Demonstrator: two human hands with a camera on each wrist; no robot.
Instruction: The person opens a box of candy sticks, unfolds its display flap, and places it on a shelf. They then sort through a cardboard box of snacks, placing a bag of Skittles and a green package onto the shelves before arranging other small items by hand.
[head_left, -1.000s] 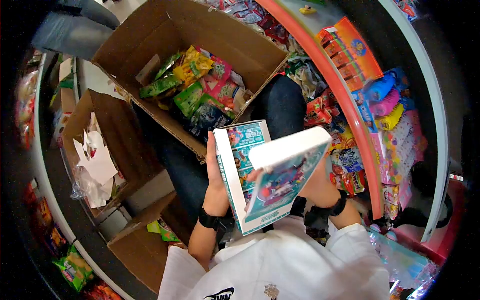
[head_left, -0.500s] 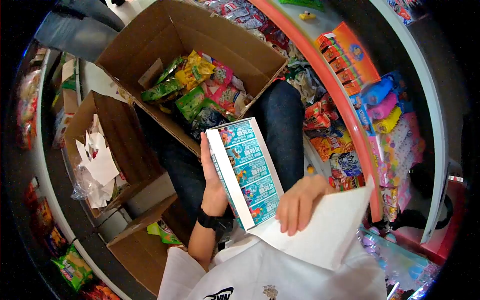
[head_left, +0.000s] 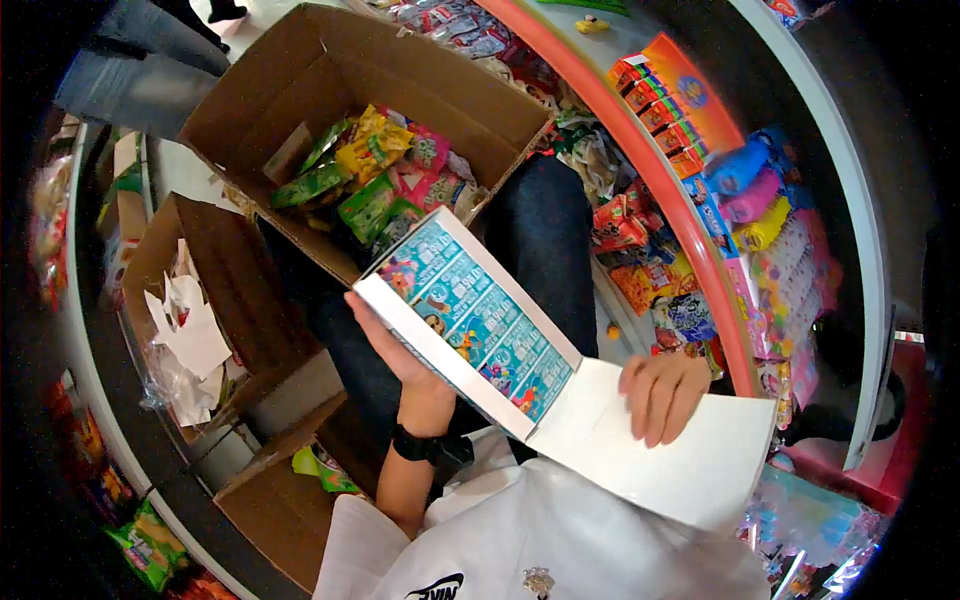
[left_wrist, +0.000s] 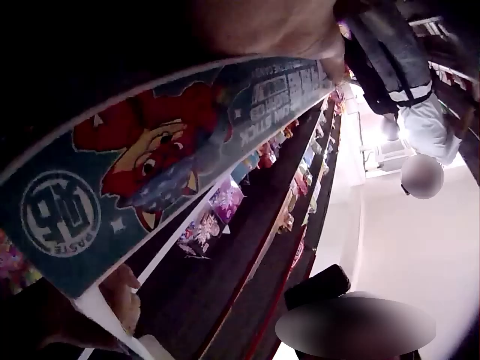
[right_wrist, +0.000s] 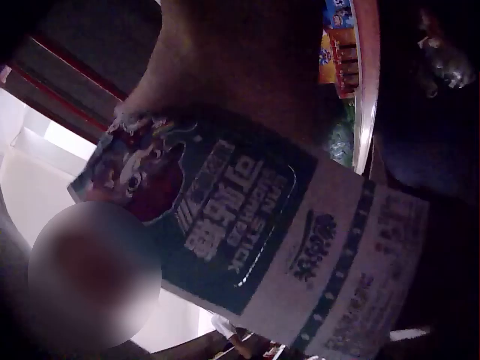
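Note:
A teal-and-white cardboard candy box [head_left: 432, 357] is held tilted over the person's lap. The left hand [head_left: 420, 395] grips it along its left long side; its printed side wall with a red cartoon animal fills the left wrist view. Inside, several teal packs [head_left: 470, 320] with cartoon pictures lie in a row. The box's lid [head_left: 640, 485] is folded back to the right, white inside facing up. The right hand [head_left: 665, 395] holds the lid's far edge, fingers over the white face, thumb hidden. In the right wrist view the lid's printed outer face [right_wrist: 247, 217] shows.
A large carton [head_left: 240, 150] with colourful snack bags [head_left: 375, 140] stands ahead. At the left are a carton with torn white paper [head_left: 190, 330] and another carton [head_left: 285, 515]. Stocked shelves with an orange rail [head_left: 690, 240] curve along the right. Another person's leg [head_left: 140, 90] is top left.
The lid was lifted over the packs, then swung open to the right and flattened by the right hand. The box has rotated, its far end turning left, still in the left hand.

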